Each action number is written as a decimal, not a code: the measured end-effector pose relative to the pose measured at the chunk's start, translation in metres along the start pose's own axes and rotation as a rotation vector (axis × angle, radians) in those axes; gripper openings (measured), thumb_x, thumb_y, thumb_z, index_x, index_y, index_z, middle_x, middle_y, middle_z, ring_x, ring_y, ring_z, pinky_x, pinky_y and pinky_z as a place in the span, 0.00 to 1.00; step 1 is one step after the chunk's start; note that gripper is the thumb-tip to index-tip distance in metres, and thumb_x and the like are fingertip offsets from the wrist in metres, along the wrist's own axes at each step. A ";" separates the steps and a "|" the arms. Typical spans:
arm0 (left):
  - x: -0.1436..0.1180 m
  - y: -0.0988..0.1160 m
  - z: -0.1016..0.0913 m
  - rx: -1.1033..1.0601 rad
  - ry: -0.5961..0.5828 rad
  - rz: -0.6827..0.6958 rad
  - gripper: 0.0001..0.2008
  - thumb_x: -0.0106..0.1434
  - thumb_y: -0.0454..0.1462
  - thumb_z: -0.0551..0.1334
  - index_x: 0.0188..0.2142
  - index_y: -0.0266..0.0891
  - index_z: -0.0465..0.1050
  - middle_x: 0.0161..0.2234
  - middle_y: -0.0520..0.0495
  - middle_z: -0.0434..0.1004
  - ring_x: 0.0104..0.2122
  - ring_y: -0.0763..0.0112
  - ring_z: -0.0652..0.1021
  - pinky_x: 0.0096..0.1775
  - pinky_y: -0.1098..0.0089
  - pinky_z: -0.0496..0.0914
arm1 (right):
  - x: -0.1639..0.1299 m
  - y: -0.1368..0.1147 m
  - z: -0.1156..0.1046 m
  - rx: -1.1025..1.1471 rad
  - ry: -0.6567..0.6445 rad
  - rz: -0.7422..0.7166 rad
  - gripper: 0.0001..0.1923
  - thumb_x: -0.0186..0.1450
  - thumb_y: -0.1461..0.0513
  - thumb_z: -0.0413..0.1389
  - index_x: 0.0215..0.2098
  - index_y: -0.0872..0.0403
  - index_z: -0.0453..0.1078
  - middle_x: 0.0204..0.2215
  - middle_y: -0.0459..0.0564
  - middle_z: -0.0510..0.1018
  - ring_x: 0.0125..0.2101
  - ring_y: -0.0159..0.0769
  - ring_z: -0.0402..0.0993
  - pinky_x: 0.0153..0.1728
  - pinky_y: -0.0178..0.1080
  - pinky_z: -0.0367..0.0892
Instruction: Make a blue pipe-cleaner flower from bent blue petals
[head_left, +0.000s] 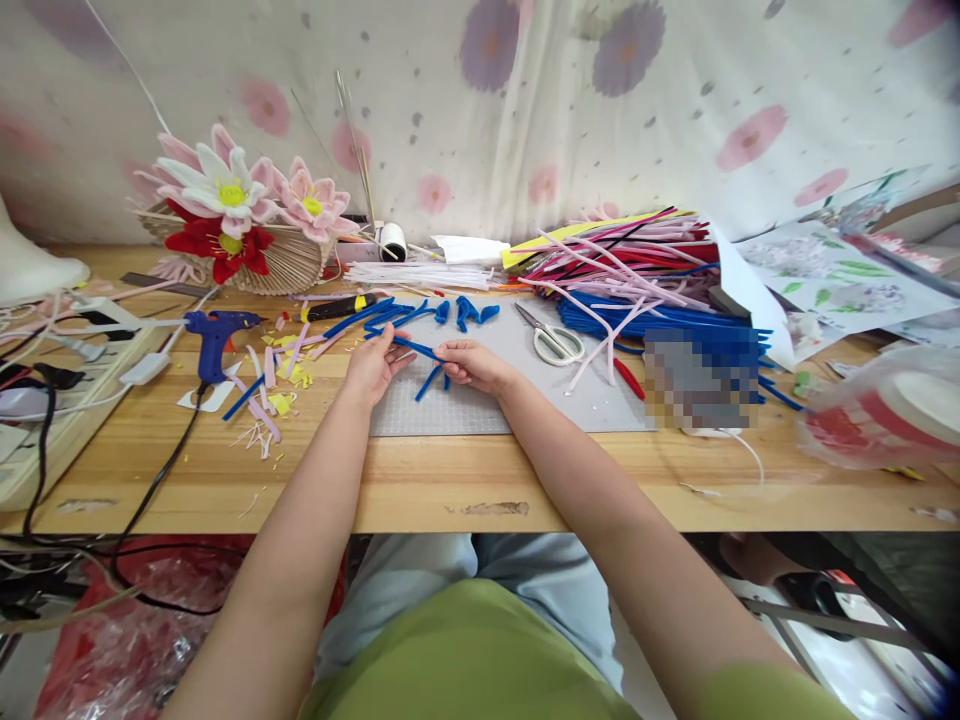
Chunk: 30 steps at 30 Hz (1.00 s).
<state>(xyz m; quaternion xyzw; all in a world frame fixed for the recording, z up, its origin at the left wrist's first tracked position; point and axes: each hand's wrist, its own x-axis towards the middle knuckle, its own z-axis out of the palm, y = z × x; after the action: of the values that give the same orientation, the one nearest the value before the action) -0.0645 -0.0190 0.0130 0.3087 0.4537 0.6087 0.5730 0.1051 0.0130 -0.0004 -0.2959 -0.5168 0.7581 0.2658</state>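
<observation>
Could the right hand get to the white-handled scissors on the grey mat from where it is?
Probably yes: the right hand lies on the grey mat, with bare mat between it and the white-handled scissors.

Both hands, left (pixel 373 366) and right (pixel 474 364), pinch a blue pipe cleaner (pixel 420 350) over the grey mat (pixel 525 400) on the tabletop (pixel 420 480); scissors (pixel 555 340) lie just beside.

A cutting mat (pixel 525 400) lies on the desk (pixel 420 480) at its middle. Both hands, left hand (pixel 373 365) and right hand (pixel 472 365), rest on the mat's left part, holding a pipe cleaner (pixel 416 348) between them. Scissors (pixel 553 340) lie right of the hands. A pile of pipe cleaners (pixel 637 270) sits far right, a glue gun (pixel 214 335) left, and a flower basket (pixel 240 225) far left.
</observation>
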 end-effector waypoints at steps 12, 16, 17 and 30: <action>-0.002 -0.011 0.009 0.240 0.144 0.106 0.13 0.41 0.40 0.70 0.20 0.34 0.70 0.18 0.54 0.69 0.19 0.77 0.71 0.24 0.73 0.70 | 0.001 0.004 0.012 -0.661 0.196 -0.316 0.11 0.57 0.56 0.57 0.28 0.56 0.65 0.20 0.43 0.71 0.21 0.25 0.65 0.23 0.30 0.60; -0.003 -0.011 0.011 0.264 0.169 0.101 0.11 0.45 0.40 0.68 0.21 0.34 0.70 0.19 0.52 0.71 0.20 0.76 0.72 0.22 0.74 0.70 | -0.002 0.002 0.012 -0.877 0.274 -0.386 0.09 0.60 0.59 0.52 0.25 0.56 0.65 0.20 0.43 0.71 0.21 0.26 0.63 0.26 0.31 0.58; -0.003 -0.011 0.011 0.272 0.181 0.109 0.11 0.46 0.39 0.67 0.20 0.34 0.70 0.19 0.52 0.70 0.19 0.76 0.72 0.22 0.74 0.69 | -0.003 0.001 0.012 -0.913 0.280 -0.396 0.09 0.60 0.59 0.52 0.25 0.56 0.65 0.20 0.43 0.71 0.21 0.26 0.63 0.27 0.32 0.57; 0.005 -0.021 0.004 0.422 0.163 0.236 0.10 0.47 0.40 0.65 0.18 0.36 0.69 0.15 0.54 0.68 0.16 0.74 0.71 0.20 0.74 0.67 | -0.005 0.001 0.016 -1.134 0.401 -0.427 0.08 0.65 0.60 0.46 0.33 0.54 0.65 0.26 0.46 0.76 0.26 0.30 0.68 0.30 0.33 0.57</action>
<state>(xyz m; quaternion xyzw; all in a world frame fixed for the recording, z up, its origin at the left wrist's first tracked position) -0.0532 -0.0149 -0.0055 0.4219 0.5764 0.5860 0.3825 0.0965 -0.0008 0.0038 -0.4171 -0.8257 0.2268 0.3045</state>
